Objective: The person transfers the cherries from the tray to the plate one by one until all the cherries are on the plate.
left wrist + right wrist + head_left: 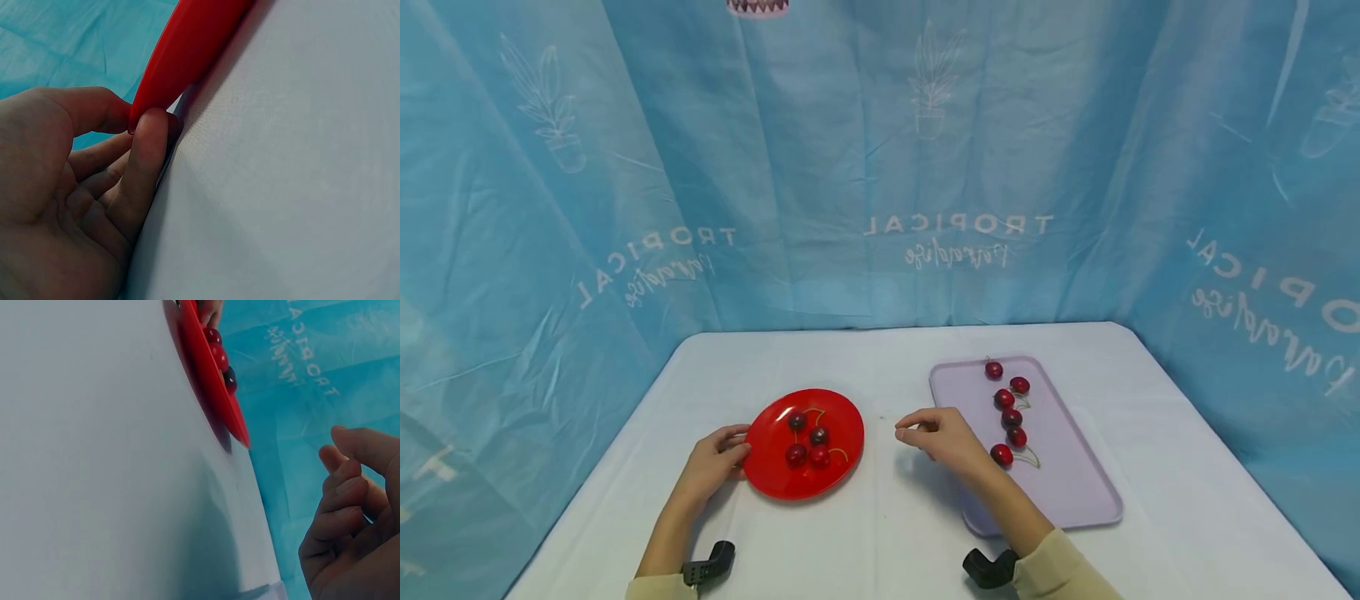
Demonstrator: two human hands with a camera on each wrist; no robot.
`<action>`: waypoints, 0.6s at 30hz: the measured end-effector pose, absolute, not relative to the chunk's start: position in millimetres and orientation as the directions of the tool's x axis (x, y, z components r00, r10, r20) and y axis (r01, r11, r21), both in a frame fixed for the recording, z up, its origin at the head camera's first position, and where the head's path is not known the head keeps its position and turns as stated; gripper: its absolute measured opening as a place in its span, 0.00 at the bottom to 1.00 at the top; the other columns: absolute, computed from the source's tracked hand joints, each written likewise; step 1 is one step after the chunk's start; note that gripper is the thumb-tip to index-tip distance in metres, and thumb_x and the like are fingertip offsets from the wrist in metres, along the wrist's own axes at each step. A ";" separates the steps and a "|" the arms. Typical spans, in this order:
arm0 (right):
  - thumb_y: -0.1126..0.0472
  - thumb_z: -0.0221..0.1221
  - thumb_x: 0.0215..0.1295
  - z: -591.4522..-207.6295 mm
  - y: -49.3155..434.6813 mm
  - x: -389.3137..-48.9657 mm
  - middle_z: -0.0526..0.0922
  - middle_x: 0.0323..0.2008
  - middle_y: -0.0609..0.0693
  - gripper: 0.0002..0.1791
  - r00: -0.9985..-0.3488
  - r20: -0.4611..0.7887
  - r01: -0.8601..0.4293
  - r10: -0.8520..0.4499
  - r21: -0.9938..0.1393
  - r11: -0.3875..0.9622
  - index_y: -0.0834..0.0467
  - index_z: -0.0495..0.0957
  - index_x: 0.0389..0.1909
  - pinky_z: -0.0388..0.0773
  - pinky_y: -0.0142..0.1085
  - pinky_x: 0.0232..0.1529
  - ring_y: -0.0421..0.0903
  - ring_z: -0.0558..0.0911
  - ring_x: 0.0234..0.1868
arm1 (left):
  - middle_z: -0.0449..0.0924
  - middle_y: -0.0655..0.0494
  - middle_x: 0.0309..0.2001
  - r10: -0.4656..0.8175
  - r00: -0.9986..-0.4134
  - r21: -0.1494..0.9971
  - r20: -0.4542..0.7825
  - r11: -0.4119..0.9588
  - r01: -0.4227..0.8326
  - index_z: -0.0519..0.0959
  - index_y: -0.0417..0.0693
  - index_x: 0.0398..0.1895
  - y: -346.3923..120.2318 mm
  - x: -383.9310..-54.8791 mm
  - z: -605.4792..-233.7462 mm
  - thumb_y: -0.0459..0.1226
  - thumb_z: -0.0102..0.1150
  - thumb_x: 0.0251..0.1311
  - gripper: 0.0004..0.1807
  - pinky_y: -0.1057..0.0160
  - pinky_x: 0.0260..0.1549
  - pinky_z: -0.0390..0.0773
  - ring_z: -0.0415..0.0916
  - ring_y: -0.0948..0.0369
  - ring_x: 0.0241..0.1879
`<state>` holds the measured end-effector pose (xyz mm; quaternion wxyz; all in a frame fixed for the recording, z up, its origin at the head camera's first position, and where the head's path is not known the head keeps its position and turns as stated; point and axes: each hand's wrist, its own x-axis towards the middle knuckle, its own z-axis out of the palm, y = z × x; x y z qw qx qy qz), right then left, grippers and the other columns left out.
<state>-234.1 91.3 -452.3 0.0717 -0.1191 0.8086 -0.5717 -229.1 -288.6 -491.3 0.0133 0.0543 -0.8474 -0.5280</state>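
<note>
A red plate [841, 421] stands left of centre on the white table, bearing several dark red cherries [796, 454], some with stems. My left hand [711, 467] grips the plate's left rim; in the left wrist view its thumb and fingers pinch the edge of the red plate [187, 50]. Between the plate and the lilac tray [1067, 492], my right hand [951, 442] hovers above the table. The right wrist view shows that right hand [356, 512] holding nothing, fingers loosely bent and the thumb apart from them. Several more cherries [1002, 455] lie in the tray.
The white table [880, 533] carries the plate on the left and the tray on the right. A blue printed curtain [820, 183] hangs behind the table and along both sides. My right forearm [1011, 504] crosses over the tray's near left corner.
</note>
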 end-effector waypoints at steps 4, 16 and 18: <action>0.51 0.67 0.57 -449.9 97.7 -231.6 0.73 0.20 0.54 0.17 -0.966 0.005 -0.092 -0.257 -0.940 0.329 0.57 0.85 0.42 0.67 0.33 0.21 0.45 0.68 0.18 | 0.75 0.40 0.52 -0.109 -0.993 0.895 -0.044 0.437 -0.088 0.70 0.40 0.62 -291.2 -228.2 -493.1 0.37 0.54 0.65 0.23 0.64 0.34 0.82 0.79 0.54 0.40; 0.53 0.68 0.56 -443.8 130.6 -221.0 0.76 0.25 0.53 0.11 -0.989 0.011 -0.062 -0.147 -0.935 0.350 0.52 0.86 0.38 0.70 0.35 0.26 0.48 0.71 0.29 | 0.76 0.41 0.50 -0.103 -0.994 0.910 -0.034 0.409 -0.073 0.71 0.39 0.61 -291.4 -230.9 -493.5 0.35 0.54 0.65 0.22 0.63 0.32 0.82 0.79 0.55 0.36; 0.53 0.69 0.55 -444.9 137.3 -219.9 0.76 0.25 0.52 0.11 -0.992 0.009 -0.057 -0.128 -0.926 0.373 0.52 0.86 0.39 0.70 0.36 0.27 0.48 0.72 0.29 | 0.76 0.41 0.50 -0.100 -0.994 0.910 -0.032 0.409 -0.070 0.71 0.39 0.61 -291.0 -230.8 -493.7 0.36 0.54 0.65 0.22 0.63 0.32 0.82 0.79 0.55 0.36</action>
